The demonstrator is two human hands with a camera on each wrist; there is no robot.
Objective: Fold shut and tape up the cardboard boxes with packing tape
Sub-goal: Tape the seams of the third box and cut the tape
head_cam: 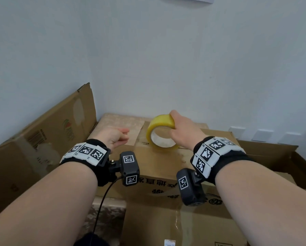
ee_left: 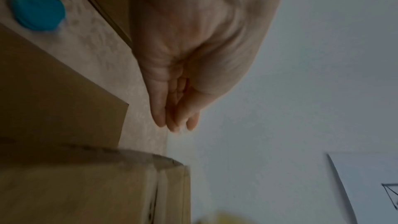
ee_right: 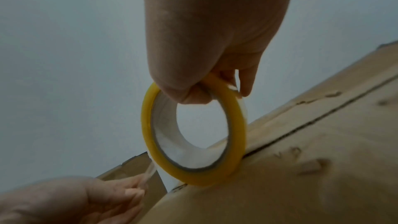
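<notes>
Nearest to us, our two forearms reach out over the closed box [head_cam: 166,167], each wrist wrapped in a marker band. The box's top flaps already lie folded down, and a dark seam [ee_right: 318,120] runs between them, so we judge the folding on this box done and the taping just starting.

Our right hand [head_cam: 184,128] holds the yellow tape roll [head_cam: 162,133] upright on its edge, thumb hooked through the core and fingers curled over the outer rim. The roll's lower edge touches the box top right at the seam.

Our left hand [ee_right: 90,198] sits just beside the roll, palm turned inward, fingertips [ee_right: 134,192] drawn together. In the right wrist view a clear strip of tape [ee_right: 150,169] runs from the roll down to those fingertips, so they seem to pinch its free end, though blur keeps us from being certain how firmly.

Next we judge the loose end needs pressing onto the cardboard at the far end of the seam, then the roll drawn along it while the strip stays taut and centred.

Farther out, an open box [head_cam: 276,162] sits to the right, a flattened box [head_cam: 47,132] leans on the left, and the pale wall [head_cam: 148,59] stands behind.
</notes>
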